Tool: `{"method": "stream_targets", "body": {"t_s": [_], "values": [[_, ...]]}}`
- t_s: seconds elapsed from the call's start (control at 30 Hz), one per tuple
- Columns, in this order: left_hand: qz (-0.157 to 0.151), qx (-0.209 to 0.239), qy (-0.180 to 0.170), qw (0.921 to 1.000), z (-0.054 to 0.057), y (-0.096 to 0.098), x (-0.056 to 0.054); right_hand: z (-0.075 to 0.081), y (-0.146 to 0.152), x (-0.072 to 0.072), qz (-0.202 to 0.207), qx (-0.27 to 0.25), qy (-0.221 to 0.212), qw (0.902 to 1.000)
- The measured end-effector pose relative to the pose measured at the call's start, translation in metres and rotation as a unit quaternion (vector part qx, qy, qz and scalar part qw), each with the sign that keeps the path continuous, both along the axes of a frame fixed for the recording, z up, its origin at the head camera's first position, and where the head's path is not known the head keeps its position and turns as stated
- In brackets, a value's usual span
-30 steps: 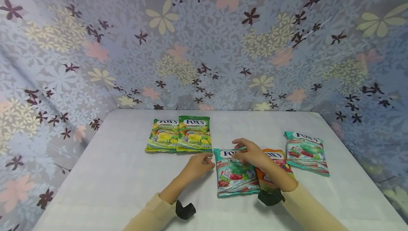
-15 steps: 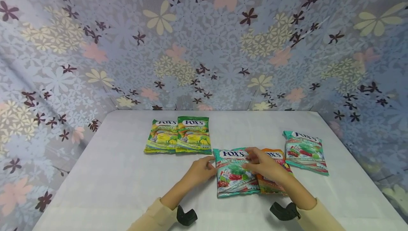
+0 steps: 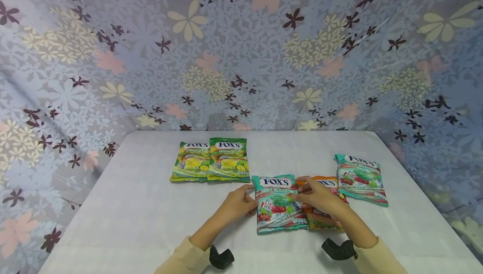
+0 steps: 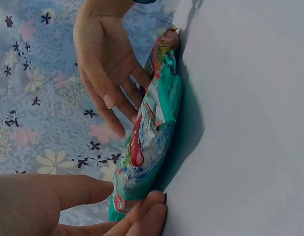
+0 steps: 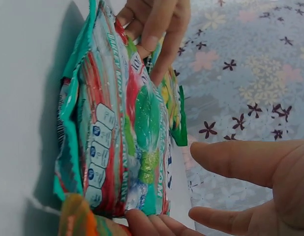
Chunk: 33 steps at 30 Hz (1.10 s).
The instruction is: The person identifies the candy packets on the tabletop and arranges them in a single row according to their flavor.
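A teal Mint Blossom candy bag [image 3: 278, 207] lies face up on the white table between the two hands. My left hand [image 3: 235, 203] pinches its left edge; in the left wrist view, the thumb [image 4: 88, 191] is against the upper face and curled fingers are at the underside. At the bag's right edge is my right hand [image 3: 320, 197]. Its fingertips touch that edge in the right wrist view, while the thumb [image 5: 230, 157] stands apart above. An orange Fox's candy bag [image 3: 322, 220] lies partly under the teal bag's right side and is partly hidden by the right hand.
Two green Spring Tea candy bags, a left one [image 3: 190, 163] and a right one [image 3: 228, 160], overlap at the back left. Another teal Mint Blossom bag [image 3: 361, 179] lies to the right, beside the orange one. Flowered cloth [image 3: 241, 56] hangs behind the table [image 3: 132, 207].
My left hand has moved right onto the teal bag's left edge. My right hand has drawn back from the bag's top to its right edge. The bags lie nearly as before.
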<state>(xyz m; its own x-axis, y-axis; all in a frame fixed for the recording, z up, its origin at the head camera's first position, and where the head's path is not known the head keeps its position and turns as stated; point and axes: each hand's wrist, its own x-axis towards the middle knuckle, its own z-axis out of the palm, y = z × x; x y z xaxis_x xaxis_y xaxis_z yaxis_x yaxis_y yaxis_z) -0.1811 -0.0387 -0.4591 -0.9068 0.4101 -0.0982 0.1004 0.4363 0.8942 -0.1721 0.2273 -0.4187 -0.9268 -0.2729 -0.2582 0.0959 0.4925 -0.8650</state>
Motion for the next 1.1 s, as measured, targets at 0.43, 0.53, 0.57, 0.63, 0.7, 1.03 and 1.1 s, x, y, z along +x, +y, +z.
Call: {"method": "stream_targets", "body": {"t_s": [0.43, 0.53, 0.57, 0.63, 0.7, 1.03, 1.1], "values": [[-0.007, 0.028, -0.017, 0.9994, -0.006, -0.002, -0.002, -0.001, -0.001, -0.005, -0.012, 0.003, -0.024, 0.9996], [-0.009, 0.036, -0.024, 0.9990, -0.008, -0.001, -0.002, -0.001, 0.002, -0.004, -0.011, -0.009, -0.036, 0.9993], [-0.008, 0.042, -0.028, 0.9987, -0.009, 0.000, -0.003, -0.001, 0.002, -0.004, -0.011, -0.012, -0.039, 0.9991], [-0.006, 0.057, -0.041, 0.9975, -0.011, 0.000, -0.003, 0.000, 0.003, -0.003, -0.007, -0.022, -0.041, 0.9989], [0.003, 0.077, -0.059, 0.9953, -0.013, 0.000, -0.002, 0.001, 0.002, -0.003, 0.003, -0.028, -0.039, 0.9988], [0.019, 0.093, -0.087, 0.9917, -0.016, 0.001, -0.004, -0.008, 0.003, -0.009, 0.011, -0.032, -0.032, 0.9989], [0.018, 0.085, -0.084, 0.9926, -0.016, 0.001, -0.004, -0.009, 0.004, -0.009, 0.007, -0.030, -0.032, 0.9990]]}}
